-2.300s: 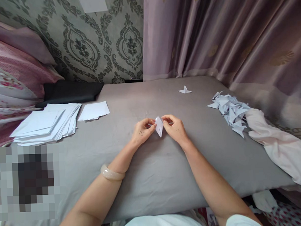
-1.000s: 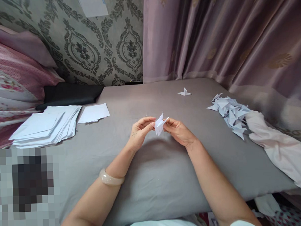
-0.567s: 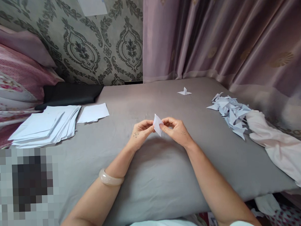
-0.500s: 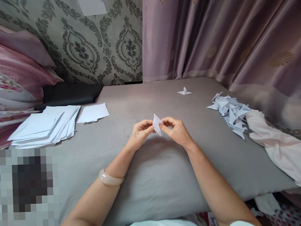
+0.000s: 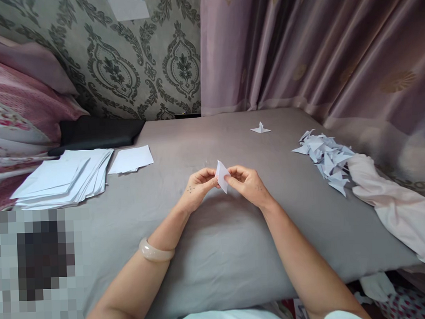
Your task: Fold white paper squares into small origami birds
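A small piece of folded white paper (image 5: 222, 177), shaped like a narrow diamond, is held above the grey-covered surface (image 5: 215, 252). My left hand (image 5: 200, 187) pinches its left edge between thumb and fingers. On the other side, my right hand (image 5: 248, 184) grips the right edge, its thumb pressed on the near face. Both hands are closed on the paper, and the fingertips behind it are partly hidden. Farther back, a single folded paper figure (image 5: 260, 128) stands with its flaps spread.
Stacks of white paper sheets (image 5: 65, 178) and a smaller pile of sheets (image 5: 131, 159) lie at the left, before a black folded item (image 5: 100, 131). At the right is a heap of folded paper pieces (image 5: 326, 155) beside a pale cloth (image 5: 391, 204). Curtains (image 5: 299, 49) hang behind.
The folded paper has turned very slightly between my fingers, showing a little more of its face. Both hands stay in nearly the same place.
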A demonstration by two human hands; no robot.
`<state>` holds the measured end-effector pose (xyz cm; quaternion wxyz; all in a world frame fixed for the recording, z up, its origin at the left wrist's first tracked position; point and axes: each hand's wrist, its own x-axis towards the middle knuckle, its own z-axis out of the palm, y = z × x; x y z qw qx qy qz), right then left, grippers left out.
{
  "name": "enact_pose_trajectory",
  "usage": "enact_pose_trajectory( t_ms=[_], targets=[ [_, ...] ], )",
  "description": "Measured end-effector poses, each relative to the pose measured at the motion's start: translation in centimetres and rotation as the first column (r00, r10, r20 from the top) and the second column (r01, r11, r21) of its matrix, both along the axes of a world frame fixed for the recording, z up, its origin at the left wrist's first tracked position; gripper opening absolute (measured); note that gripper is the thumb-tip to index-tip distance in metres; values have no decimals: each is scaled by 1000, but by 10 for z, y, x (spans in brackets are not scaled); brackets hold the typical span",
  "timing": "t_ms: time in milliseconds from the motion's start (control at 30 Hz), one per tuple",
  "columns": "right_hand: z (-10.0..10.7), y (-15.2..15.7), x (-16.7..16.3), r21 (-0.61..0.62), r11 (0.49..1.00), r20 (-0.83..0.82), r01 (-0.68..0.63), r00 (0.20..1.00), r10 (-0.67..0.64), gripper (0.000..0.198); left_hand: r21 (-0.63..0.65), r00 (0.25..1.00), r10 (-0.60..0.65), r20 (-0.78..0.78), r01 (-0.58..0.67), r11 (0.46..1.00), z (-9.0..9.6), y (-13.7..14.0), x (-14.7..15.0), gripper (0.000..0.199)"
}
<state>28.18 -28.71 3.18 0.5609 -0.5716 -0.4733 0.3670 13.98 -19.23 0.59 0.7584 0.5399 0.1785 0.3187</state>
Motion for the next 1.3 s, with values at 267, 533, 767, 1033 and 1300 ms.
enact_pose_trajectory(
  t_ms=[267,533,767,1033,1300],
  targets=[
    [-1,2,-4,15,998,67,59,996,-59,17,54,1000,4,0,-4,999,3,-1,-1,17],
    [1,-1,0,-28,999,51,-26,998,27,16,38,999,44,16,-45,998,5,-5,0,29],
    [1,-1,-4,-25,998,62,-55,996,57,25,32,998,48,-47,-47,998,5,-3,1,29],
    [-3,2,-4,-39,999,62,24,998,-21,20,54,993,105,-44,-103,993,3,-3,1,23],
    [-4,1,-1,-88,996,-80,16,997,-23,23,18,990,125,-73,-124,992,2,-2,0,21]
  ],
)
